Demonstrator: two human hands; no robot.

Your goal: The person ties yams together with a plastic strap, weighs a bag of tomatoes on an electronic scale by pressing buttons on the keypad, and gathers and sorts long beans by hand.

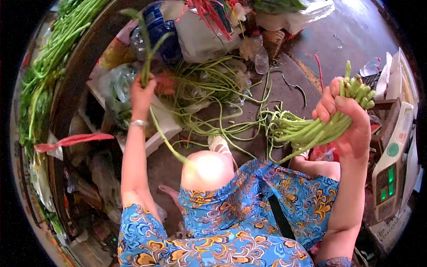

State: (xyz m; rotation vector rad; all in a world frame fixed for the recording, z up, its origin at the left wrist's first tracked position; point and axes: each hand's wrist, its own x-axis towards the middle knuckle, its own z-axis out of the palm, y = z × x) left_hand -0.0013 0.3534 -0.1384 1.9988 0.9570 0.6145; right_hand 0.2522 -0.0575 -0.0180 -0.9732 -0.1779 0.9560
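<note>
My right hand (349, 111) is closed round a thick bundle of long green beans (307, 131); their stem ends poke out above the fist and the long parts hang to the left. At the upper left, my left hand (143, 95) grips a few long beans (149, 53), which stick up above the fingers, while one trails down toward my knee. Between the hands, a loose tangle of long beans (213, 89) lies on the floor and over clear plastic.
A scale (391, 164) with green digits stands at the right. More long beans (58, 58) lie along a ledge at the far left. Bags, a plastic bottle (261, 62) and red strips (213, 15) are at the top. A red tie (75, 141) hangs at the left.
</note>
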